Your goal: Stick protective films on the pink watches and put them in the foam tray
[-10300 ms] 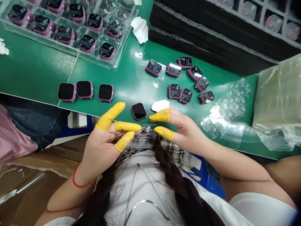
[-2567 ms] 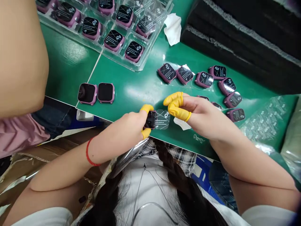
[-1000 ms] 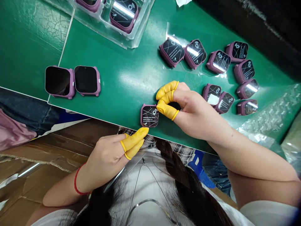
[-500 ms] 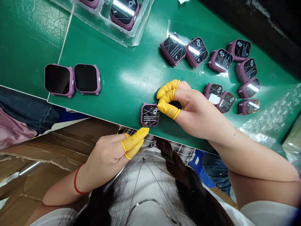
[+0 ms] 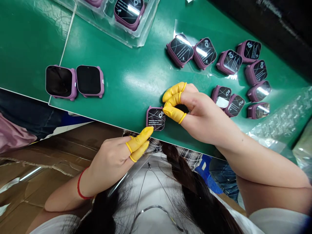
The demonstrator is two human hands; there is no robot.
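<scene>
A purple smartwatch body (image 5: 156,117) without a strap lies face up near the table's front edge, its dark screen bearing white print. At its upper right corner is my right hand (image 5: 192,109), the yellow-sleeved thumb and fingertips pinched together. What sits between those tips is hidden. My left hand (image 5: 122,152) reaches in from the lower left, palm side down. Its yellow-covered index fingertip rests at the lower left edge of the watch face, while the other covered finger stays a little apart below.
Two purple watches with plain black screens (image 5: 74,82) lie to the left. Several printed-screen watches (image 5: 230,61) stand at the right, some over clear film. A clear plastic tray (image 5: 122,38) holding watches is at the top, with bubble wrap (image 5: 282,117) at the right edge.
My left hand's index finger has moved up slightly onto the watch's lower edge, widening the gap to the finger below. My right hand and the watch have stayed in place.
</scene>
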